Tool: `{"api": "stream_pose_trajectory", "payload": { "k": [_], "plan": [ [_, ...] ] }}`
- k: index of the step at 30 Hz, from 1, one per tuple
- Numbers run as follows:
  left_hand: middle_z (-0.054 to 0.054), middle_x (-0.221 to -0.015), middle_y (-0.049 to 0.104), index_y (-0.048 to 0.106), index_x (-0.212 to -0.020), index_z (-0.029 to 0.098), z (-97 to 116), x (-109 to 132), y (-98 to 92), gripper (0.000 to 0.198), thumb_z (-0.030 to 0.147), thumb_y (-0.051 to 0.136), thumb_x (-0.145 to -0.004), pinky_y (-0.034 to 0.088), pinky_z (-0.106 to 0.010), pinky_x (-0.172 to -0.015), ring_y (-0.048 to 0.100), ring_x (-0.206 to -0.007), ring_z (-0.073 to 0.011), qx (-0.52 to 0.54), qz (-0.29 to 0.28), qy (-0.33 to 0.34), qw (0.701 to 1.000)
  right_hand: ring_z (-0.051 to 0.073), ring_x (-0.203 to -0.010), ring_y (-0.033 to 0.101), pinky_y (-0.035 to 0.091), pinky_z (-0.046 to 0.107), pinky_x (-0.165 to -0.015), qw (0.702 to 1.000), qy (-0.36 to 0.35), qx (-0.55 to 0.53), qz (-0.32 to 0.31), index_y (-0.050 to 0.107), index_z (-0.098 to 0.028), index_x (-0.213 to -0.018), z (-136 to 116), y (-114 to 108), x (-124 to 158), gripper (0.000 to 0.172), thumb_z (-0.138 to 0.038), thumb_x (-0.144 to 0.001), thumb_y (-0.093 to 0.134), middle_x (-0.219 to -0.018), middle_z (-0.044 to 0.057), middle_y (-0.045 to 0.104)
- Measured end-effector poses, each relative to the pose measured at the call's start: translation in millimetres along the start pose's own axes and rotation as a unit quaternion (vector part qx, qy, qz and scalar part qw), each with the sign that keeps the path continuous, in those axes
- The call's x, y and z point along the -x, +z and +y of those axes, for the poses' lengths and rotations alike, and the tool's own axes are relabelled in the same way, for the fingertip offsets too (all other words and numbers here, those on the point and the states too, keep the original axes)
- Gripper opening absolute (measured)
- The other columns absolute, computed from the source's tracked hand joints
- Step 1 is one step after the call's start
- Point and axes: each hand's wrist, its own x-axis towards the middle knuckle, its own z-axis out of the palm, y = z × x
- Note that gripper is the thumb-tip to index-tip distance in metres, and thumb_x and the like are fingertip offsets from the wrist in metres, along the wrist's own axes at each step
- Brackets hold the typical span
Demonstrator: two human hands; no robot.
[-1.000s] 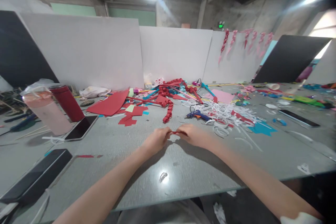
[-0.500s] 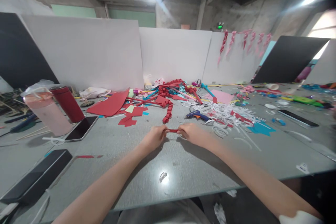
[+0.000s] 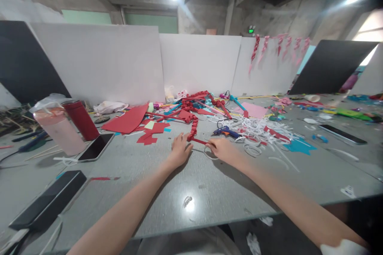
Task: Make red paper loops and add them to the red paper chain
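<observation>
My right hand [image 3: 223, 149] pinches one end of a narrow red paper strip [image 3: 200, 141], which runs leftward just above the tabletop. The strip's other end meets the near end of a red paper chain [image 3: 194, 127]; whether it passes through the last link I cannot tell. Beside that chain end is my left hand [image 3: 180, 150], its fingers apart and nothing visibly gripped. A thin pale loop of paper strip [image 3: 209, 155] curves under my right fingertips; I cannot tell whether it is held. Farther back, the chain runs into a heap of red links [image 3: 206, 95].
Red paper sheets [image 3: 127, 119] lie to the left, with a phone [image 3: 96, 147], a pink bottle [image 3: 61, 131] and a red flask [image 3: 80, 119]. On the right are a blue glue gun [image 3: 225, 130] and tangled white strips [image 3: 269, 127]. A black box [image 3: 49, 199] sits front left.
My left hand has let go of the red strip and opened beside the chain. My right hand has shifted slightly right, still pinching the strip, whose left end is now at the chain.
</observation>
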Motion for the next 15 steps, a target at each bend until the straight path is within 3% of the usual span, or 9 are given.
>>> {"api": "stream_pose_trajectory", "payload": {
  "k": [3,6,10,15],
  "plan": [
    [-0.017,-0.141,0.053,0.054,-0.136,0.018,4,2,8.2,0.04,0.025,0.056,-0.097,0.036,-0.052,-0.108,0.045,-0.131,-0.0334,-0.035,-0.052,0.03,0.998,0.019,-0.077,0.068,0.033,0.028,-0.064,1.0,0.022,0.01,0.002,0.072,-0.018,-0.091,2,7,-2,0.033,-0.035,-0.105,0.047,-0.086,0.009,0.076],
    [-0.016,-0.133,0.056,0.059,-0.128,0.018,5,4,10.5,0.032,0.02,0.056,-0.095,0.038,-0.049,-0.106,0.047,-0.126,-0.0314,-0.045,-0.064,0.05,0.996,0.021,-0.076,0.069,0.032,0.028,-0.062,0.999,0.041,0.02,0.0,0.073,-0.017,-0.091,3,12,-4,0.033,-0.034,-0.105,0.047,-0.085,0.011,0.076],
    [-0.014,-0.128,0.058,0.063,-0.12,0.018,7,5,5.5,0.03,0.012,0.056,-0.092,0.041,-0.047,-0.105,0.051,-0.121,-0.0289,-0.018,-0.051,0.064,0.996,0.021,-0.078,0.07,0.033,0.028,-0.062,0.998,0.059,0.026,0.002,0.073,-0.017,-0.09,4,13,-4,0.033,-0.031,-0.104,0.047,-0.084,0.012,0.076],
    [-0.011,-0.12,0.063,0.069,-0.108,0.018,11,5,-6.6,0.023,0.01,0.058,-0.088,0.043,-0.041,-0.107,0.056,-0.119,-0.0242,0.112,-0.018,0.067,0.991,0.02,-0.078,0.069,0.032,0.028,-0.063,0.998,0.067,0.014,0.008,0.073,-0.018,-0.09,7,10,-3,0.031,-0.03,-0.103,0.048,-0.084,0.01,0.076]
  ]
}}
